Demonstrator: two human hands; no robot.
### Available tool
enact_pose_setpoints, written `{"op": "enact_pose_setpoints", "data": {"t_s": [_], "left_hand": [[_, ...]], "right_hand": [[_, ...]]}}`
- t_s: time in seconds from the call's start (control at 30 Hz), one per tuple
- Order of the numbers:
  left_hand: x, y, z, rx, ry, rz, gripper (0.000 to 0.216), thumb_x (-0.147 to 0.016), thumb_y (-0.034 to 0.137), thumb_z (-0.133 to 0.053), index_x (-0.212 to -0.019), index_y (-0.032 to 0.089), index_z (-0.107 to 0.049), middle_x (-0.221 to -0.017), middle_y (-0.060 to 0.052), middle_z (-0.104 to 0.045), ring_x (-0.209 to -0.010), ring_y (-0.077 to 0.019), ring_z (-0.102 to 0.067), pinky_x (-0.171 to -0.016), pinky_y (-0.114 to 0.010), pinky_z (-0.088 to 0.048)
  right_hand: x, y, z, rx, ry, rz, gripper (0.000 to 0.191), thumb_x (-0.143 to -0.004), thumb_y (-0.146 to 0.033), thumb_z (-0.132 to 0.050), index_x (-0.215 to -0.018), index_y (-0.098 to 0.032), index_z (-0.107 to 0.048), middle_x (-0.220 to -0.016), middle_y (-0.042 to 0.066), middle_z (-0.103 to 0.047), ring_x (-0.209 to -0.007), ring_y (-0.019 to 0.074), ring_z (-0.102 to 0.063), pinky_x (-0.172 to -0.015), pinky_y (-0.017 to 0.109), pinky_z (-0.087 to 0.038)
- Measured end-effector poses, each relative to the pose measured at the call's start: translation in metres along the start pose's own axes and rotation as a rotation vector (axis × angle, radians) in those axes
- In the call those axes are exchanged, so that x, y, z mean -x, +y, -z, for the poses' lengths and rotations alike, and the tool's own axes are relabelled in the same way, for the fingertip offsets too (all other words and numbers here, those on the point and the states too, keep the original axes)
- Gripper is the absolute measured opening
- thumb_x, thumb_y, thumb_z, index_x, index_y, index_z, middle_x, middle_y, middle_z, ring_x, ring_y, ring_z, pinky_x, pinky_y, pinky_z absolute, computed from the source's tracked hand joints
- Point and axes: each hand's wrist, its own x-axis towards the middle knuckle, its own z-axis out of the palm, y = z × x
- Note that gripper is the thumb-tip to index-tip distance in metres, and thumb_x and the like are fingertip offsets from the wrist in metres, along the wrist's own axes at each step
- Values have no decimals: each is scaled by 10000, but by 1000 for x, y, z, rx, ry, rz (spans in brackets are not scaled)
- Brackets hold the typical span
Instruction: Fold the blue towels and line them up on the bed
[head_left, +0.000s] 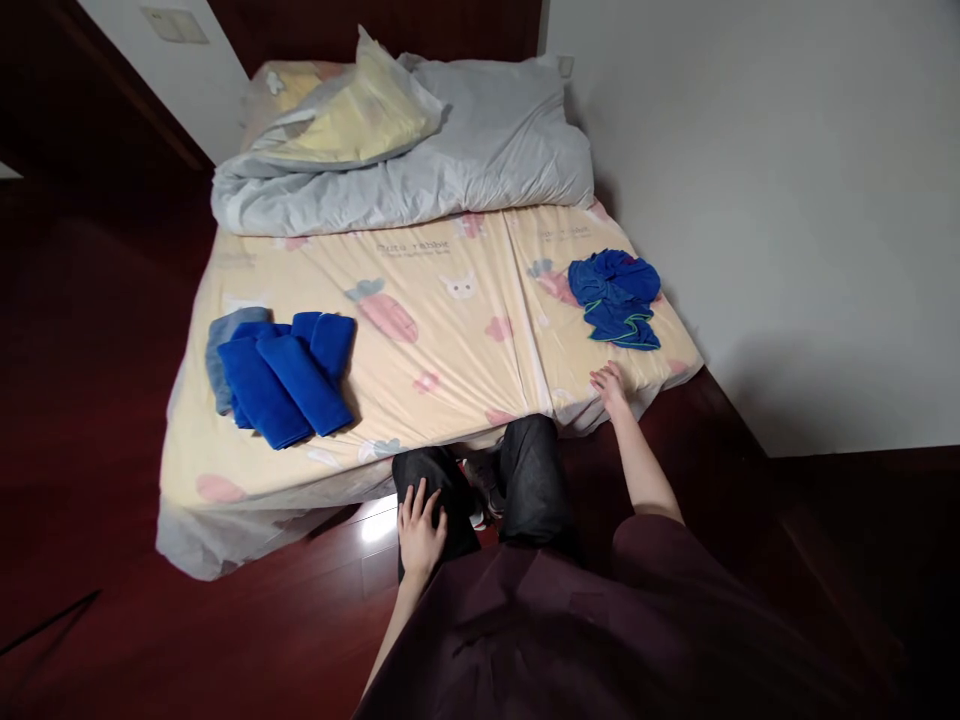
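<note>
My left hand [421,530] lies flat on my left thigh, fingers spread and holding nothing. Over the near right edge of the bed, my right hand [609,385] is stretched out with its fingers apart. Just beyond it sits a crumpled heap of blue cloths [619,295], one with a green edge; the hand looks close to the heap but apart from it. On the left side of the bed rest several folded blue towels [289,380], overlapping one another. A grey-blue cloth [219,360] shows partly from under them.
The bed [450,350] has a cream sheet printed with carrots and rabbits. A rolled-back grey-white quilt [487,150] and a yellow pillow in a clear cover [367,110] lie at its head. A white wall [787,200] borders the right side; dark red floor [300,630] surrounds the left.
</note>
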Motion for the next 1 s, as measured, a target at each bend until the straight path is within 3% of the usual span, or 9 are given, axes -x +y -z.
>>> {"op": "enact_pose_setpoints", "data": {"t_s": [0.2,0.4,0.57,0.73,0.87,1.0], "left_hand": [[2,-9,-15,-36,68,-31,405,-1049,343,-495,-1328,195,-748,-1640,-127,-536,-1582,-397,-403,-1250,-642,-409],[0,-9,-20,-75,89,-6,349,-1043,320,-531,-1307,260,-750,-1643,-78,-540,-1570,-362,-424,-1225,-591,-432],[-4,-3,-20,-95,85,12,341,-1042,338,-533,-1280,253,-762,-1631,-85,-554,-1551,-374,-445,-1159,-581,-487],[-5,0,-18,-86,94,16,339,-1030,339,-541,-1270,252,-765,-1626,-95,-557,-1544,-381,-452,-1168,-605,-473],[-5,-3,-20,-55,99,7,335,-1028,365,-534,-1235,241,-767,-1606,-114,-575,-1528,-400,-461,-1163,-635,-467],[-13,-3,-20,65,153,-17,320,-1004,361,-536,-1181,228,-767,-1471,-139,-672,-1454,-396,-531,-1164,-632,-479]], "right_hand": [[-59,-1,-43,-191,-33,-81,415,-762,-188,-602,-1154,-304,-535,-939,-53,-611,-788,112,-723,-750,241,-589],[-108,-9,-59,-202,13,-62,320,-802,-209,-620,-1085,-286,-492,-876,-69,-611,-735,96,-692,-715,223,-565],[-112,-5,-56,-171,3,-24,317,-794,-211,-663,-1092,-252,-563,-941,-35,-654,-767,95,-706,-667,184,-518],[-65,17,-63,85,-153,147,403,-837,-288,-655,-1233,-219,-682,-1159,49,-682,-832,95,-717,-640,165,-495],[6,42,-76,251,-395,284,497,-861,-425,-666,-1318,-238,-724,-1399,116,-629,-861,126,-704,-654,220,-555],[87,65,-86,241,-637,293,509,-870,-466,-702,-1328,-249,-748,-1441,121,-623,-878,158,-705,-730,282,-604]]}}
